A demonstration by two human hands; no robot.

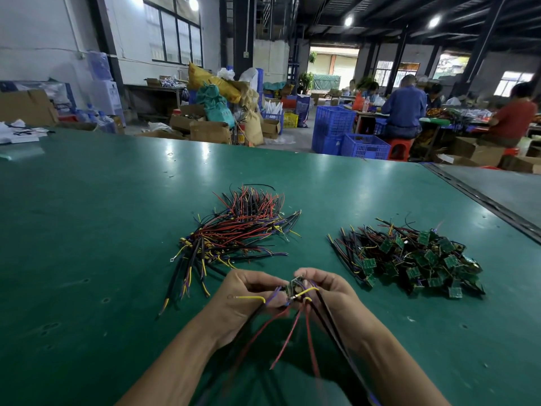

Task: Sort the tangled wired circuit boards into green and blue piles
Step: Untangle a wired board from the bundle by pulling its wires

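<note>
Both my hands are raised over the near middle of the green table [87, 230] and hold small wired circuit boards [294, 287] between them. My left hand [248, 294] pinches the boards and wires from the left, and my right hand [325, 291] pinches them from the right. Red, black, yellow and purple wires [292, 326] hang from the boards toward me. A tangled bundle of wired boards [234, 232] lies ahead, left of centre; its boards are mostly hidden under wires. A pile of green boards [418, 259] lies to the right.
A dark seam [480, 200] crosses the table at the far right. White papers [17, 133] lie at the far left corner. Beyond the table are cardboard boxes, blue crates [333, 127] and seated people working at other benches.
</note>
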